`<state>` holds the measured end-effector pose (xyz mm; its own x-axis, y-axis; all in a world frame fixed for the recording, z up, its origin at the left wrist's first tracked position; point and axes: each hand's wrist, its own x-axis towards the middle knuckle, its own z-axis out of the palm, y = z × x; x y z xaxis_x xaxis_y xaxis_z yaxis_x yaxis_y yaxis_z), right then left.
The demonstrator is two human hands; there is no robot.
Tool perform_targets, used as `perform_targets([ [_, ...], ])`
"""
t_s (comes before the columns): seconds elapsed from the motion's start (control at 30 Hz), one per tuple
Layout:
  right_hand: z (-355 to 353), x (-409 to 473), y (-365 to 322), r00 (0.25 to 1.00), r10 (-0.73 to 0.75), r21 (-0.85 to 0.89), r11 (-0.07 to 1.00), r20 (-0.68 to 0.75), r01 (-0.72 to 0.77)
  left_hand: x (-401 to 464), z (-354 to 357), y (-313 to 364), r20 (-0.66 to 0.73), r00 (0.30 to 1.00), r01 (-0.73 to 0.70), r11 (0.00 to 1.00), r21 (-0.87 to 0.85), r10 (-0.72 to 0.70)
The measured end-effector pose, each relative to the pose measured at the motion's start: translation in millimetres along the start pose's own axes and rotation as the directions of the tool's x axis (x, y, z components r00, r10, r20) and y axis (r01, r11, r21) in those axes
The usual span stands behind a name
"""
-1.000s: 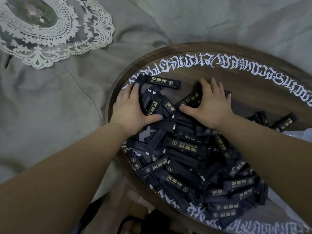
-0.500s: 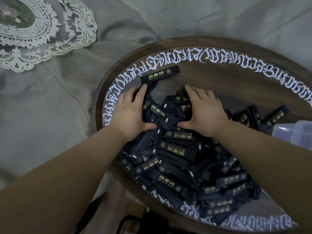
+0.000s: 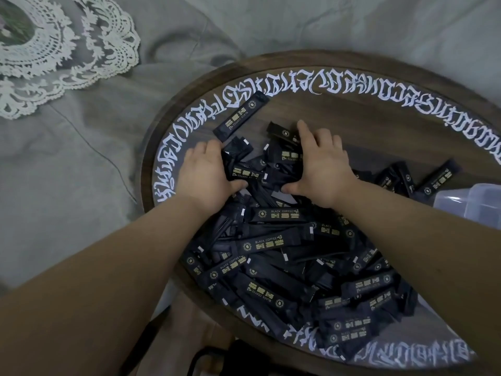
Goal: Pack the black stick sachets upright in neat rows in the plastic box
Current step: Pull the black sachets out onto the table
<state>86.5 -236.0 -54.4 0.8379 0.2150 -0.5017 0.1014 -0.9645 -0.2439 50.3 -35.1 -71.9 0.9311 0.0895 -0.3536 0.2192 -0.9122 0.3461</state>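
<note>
Head view shows the packing barely begun: the black stick sachets point(image 3: 273, 240) lie in a loose, crossed heap on the round wooden tray point(image 3: 352, 118), none standing upright, and the plastic box point(image 3: 471, 202) sits at the right edge of frame with only a corner visible, its interior not readable. Left hand point(image 3: 206, 177) and right hand point(image 3: 322, 169) rest on the far end of the heap, facing each other, fingers curved over the top of a cluster of sachets and thumbs tucked toward its near side; judged as grasping a bundle between them, not released. One stray sachet point(image 3: 241, 115) lies apart beyond the left fingertips, overlapping the white lettering band point(image 3: 325, 85) that rings the tray. A few more sachets point(image 3: 414, 177) lie scattered just beside the box. Remaining work, as judged: virtually the whole heap has to be gathered, aligned and stood in rows. Open room: bare wood on the far half of the tray, between heap and rim, suits squaring a bundle. Near side is crowded, sachets reaching the tray's lower rim and at risk of sliding off onto the grey bedding point(image 3: 81, 185). A lace doily point(image 3: 62, 50) lies well apart at upper left
</note>
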Motion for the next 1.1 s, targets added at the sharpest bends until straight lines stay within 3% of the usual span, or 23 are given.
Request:
perform_targets([
  [0.1, 0.8, 4.3, -0.5, 0.999, 0.043, 0.063, 0.997, -0.002, -0.043, 1.1, -1.4, -0.1, 0.005, 1.0, -0.024, 1.0, 0.017, 0.024],
  [0.37, -1.6, 3.4, 0.2, 0.998, -0.012, 0.137, 0.99, -0.064, 0.021, 2.7, -6.3, 5.1, -0.027, 0.999, -0.044, 0.995, -0.088, 0.042],
  [0.57, -22.2, -1.6, 3.3, 0.985, -0.014, 0.318, 0.945, -0.174, 0.07, 6.2, -27.7, 23.3, -0.048, 0.999, 0.0, 0.944, -0.329, -0.017],
  [0.7, -44.6, -1.8, 2.4, 0.959, 0.034, 0.495, 0.861, -0.28, 0.114, 8.5, -47.2, 38.3, -0.133, 0.991, -0.044, 0.866, -0.499, -0.026],
  [0.93, -96.4, -15.5, 4.7, 0.907, 0.151, 0.768, 0.596, -0.393, 0.234, 4.5, -82.4, 78.8, -0.265, 0.964, -0.164, 0.756, -0.634, -0.013],
  [1.1, -127.0, -40.3, 18.1, 0.875, 0.188, 0.772, 0.576, -0.446, 0.27, -7.4, -105.9, 118.5, -0.305, 0.952, -0.209, 0.73, -0.651, 0.0],
])
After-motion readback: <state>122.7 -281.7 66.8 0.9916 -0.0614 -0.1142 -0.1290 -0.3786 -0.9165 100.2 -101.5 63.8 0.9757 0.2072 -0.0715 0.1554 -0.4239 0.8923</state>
